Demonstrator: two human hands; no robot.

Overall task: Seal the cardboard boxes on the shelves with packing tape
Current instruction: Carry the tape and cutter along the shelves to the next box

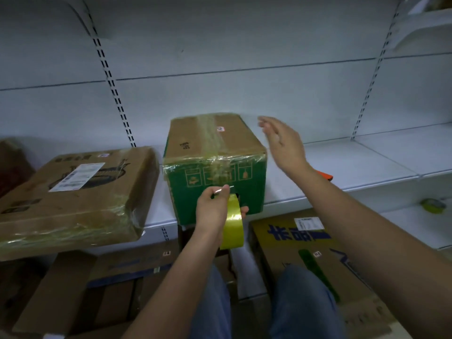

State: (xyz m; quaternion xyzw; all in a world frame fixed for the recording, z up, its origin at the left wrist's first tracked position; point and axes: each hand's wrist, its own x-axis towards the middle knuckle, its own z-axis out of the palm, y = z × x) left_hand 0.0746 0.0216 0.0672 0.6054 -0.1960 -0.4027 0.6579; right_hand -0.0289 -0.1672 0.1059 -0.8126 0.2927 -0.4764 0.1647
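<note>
White metal shelving is running along the wall, and a green-sided cardboard box is sitting at its front edge, close enough to work on. Tape is already crossing its top seam and wrapping its upper rim. The left hand is gripping the yellow tape roll low against the box's front face, seemingly keeping the strip taut. The right hand is hovering beside the box's top right corner, fingers spread and holding nothing, probably ready to smooth tape down. A flatter taped box is lying just left.
</note>
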